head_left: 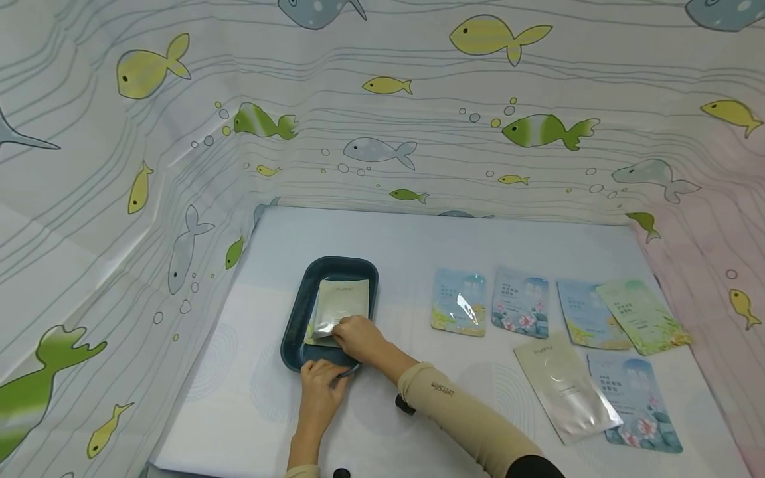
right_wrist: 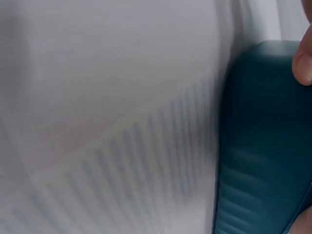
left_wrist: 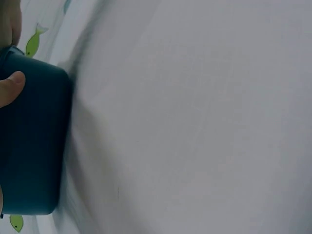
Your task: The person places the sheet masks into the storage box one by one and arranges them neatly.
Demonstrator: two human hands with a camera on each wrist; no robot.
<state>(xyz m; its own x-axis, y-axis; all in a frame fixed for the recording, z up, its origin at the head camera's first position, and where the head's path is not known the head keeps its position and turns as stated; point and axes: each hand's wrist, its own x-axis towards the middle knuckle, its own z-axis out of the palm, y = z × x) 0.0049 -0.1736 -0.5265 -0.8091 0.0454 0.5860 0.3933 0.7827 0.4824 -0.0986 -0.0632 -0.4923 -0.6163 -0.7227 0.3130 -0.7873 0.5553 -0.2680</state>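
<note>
We find the right grip [head_left: 361, 340] over the tray [head_left: 289, 335], its fingers closed on the near end of the top packet [head_left: 342, 299]. The spacing between thumb and fingers looks slight, as suits so thin an item, though neither wrist view shows the pinch itself. Directly beneath, and showing past the near edge of the top packet, lies the lower packet [head_left: 323, 342]; we cannot tell whether the right grip also touches it.

The left grip [head_left: 319, 392], nearer the body, grasps the tray's near rim, fingers over the edge and thumb against the outer wall. The span there is narrow, about that of the rim.

Well to the right of both grips, loose packets [head_left: 459, 302] lie on the desk [head_left: 412, 265], some overlapping.

In our judgement, the step in hand is arranging the top packet within the tray. We advise that the left grip hold the rim steady without tilting it, and that the right grip take the edge lightly, lay the packet flat and square over the lower one, then release cleanly. A hard pinch would probably crease the foil, and a dragging release could shift the stack.
</note>
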